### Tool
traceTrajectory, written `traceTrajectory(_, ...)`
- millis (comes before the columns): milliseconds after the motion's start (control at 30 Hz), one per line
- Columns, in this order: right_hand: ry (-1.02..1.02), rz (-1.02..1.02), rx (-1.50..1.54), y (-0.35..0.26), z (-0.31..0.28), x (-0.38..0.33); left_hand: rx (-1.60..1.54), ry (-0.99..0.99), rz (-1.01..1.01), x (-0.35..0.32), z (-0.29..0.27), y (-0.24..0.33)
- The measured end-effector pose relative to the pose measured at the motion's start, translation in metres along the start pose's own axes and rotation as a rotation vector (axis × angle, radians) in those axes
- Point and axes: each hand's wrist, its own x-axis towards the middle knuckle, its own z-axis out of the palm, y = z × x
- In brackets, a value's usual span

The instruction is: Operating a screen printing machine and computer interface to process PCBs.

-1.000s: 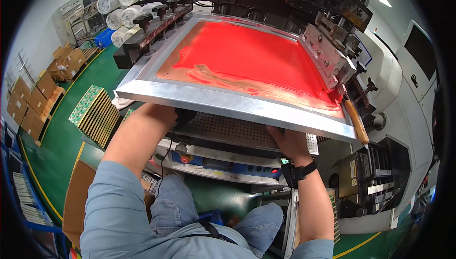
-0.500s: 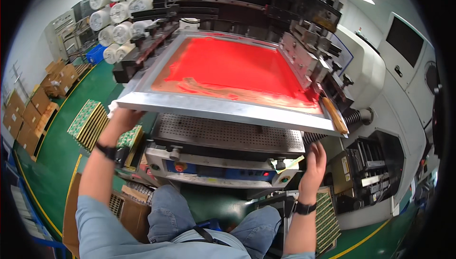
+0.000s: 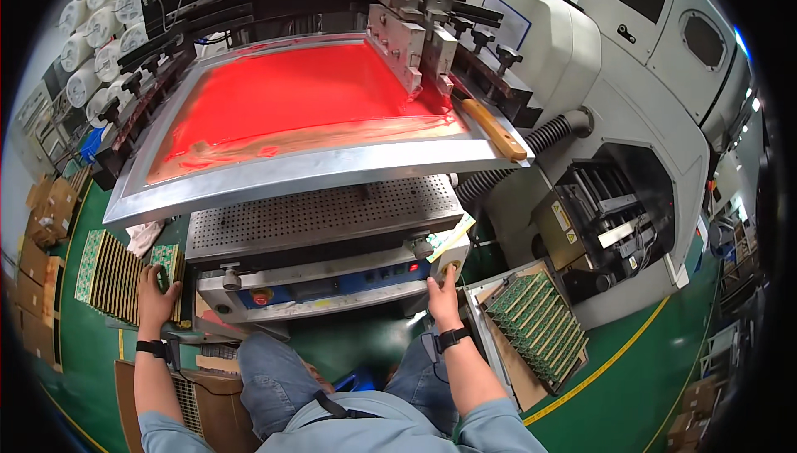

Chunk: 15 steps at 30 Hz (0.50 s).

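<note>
My left hand (image 3: 158, 297) is open, thumb and fingers apart, beside upright green-edged boards (image 3: 170, 264) left of the printing machine. Behind those boards lies a crumpled white cloth (image 3: 145, 237). At the machine's right front corner, my right hand (image 3: 444, 295) has its fingers apart, with the fingertips at a round button (image 3: 451, 270). Above both hands slants a metal-framed printing screen (image 3: 332, 166), its mesh covered in red ink (image 3: 290, 88). A wooden-handled tool (image 3: 496, 131) rests on the screen's right edge. Below the screen is a perforated metal bed (image 3: 315, 210).
On the machine's front sit a red knob (image 3: 261, 297) and a blue control panel (image 3: 349, 285). A rack of green boards (image 3: 535, 324) stands at the right, near a ribbed hose (image 3: 548, 133). More boards (image 3: 108, 274) and a cardboard box (image 3: 220, 399) are at the left.
My left hand has left the screen's front left corner and come down beside the boards. My right hand has moved down to the button. The view has swung right.
</note>
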Motion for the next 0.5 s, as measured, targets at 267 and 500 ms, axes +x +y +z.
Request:
traceTrajectory(267, 0.008, 0.151, 0.502, -0.017, -0.024, 0.001, 0.034, 0.002, -0.024, 0.009, -0.018, 0.008)
traceTrajectory(500, -0.267, 0.558, 1.189, -0.16, -0.068, 0.0, 0.102, -0.062, -0.047, 0.045, -0.097, 0.011)
